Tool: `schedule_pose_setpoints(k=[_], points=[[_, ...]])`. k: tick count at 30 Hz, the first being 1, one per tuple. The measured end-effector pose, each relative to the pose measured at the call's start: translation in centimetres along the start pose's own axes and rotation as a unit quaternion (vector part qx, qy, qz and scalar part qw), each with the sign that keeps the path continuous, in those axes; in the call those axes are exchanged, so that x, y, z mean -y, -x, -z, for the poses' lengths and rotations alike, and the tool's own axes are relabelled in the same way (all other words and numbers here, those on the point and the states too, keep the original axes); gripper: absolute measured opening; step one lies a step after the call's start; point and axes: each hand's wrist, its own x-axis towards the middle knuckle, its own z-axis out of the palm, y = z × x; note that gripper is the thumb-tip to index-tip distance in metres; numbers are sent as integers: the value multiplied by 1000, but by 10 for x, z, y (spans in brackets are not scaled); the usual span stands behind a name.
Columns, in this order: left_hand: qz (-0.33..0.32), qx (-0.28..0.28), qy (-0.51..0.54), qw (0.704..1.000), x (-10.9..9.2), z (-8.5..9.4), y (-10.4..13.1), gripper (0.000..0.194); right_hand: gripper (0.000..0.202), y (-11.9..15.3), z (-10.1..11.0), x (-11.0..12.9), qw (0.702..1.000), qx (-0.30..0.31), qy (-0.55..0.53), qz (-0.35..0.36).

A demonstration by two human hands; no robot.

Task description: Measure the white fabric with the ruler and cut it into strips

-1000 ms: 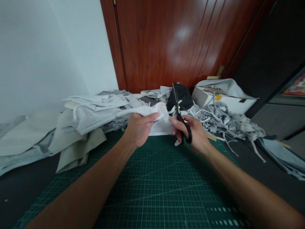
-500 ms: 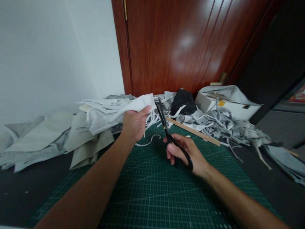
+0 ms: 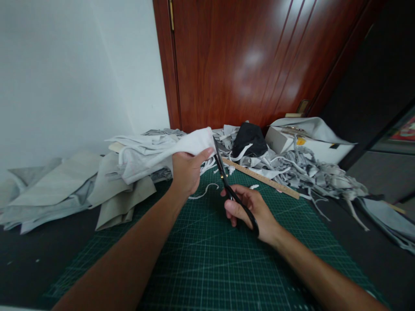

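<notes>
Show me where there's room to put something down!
The green mat looks bare between the left forearm and right forearm, on the near side of the loose string. Another bare patch lies between the right forearm and the wooden ruler. It's crowded along the back: folded cloth, black cloth, grey scraps.

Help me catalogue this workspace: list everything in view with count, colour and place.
Scissors: one pair, black, in right hand
Cloth: one, white, in left hand
Cutting mat: one, green, front
Tabletop: one, black, under mat
Wooden ruler: one, tan, mat's far side
Curled strand: one, white, on mat
Door: one, brown, back
Cloth bundle: one, black, by door
Box: one, white, back right
Fabric scraps: many, grey and white, right
Fabric pieces: several, grey and beige, left
Wall: one, white, left
Left hand: one, bare, centre
Right hand: one, bare, centre
Forearms: two, bare, front
</notes>
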Motion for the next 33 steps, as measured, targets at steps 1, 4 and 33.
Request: schedule_pose_setpoints(k=[1,4,33], points=[[-8,3,-13,1000,1,1,0,48,54,0,0,0,1000,-2,0,2],[-39,1,-53,998,5,4,0,43,55,0,1,-1,1000,-7,8,0],[-58,-52,-240,968,-3,9,3,47,62,0,4,-10,1000,5,29,-1]])
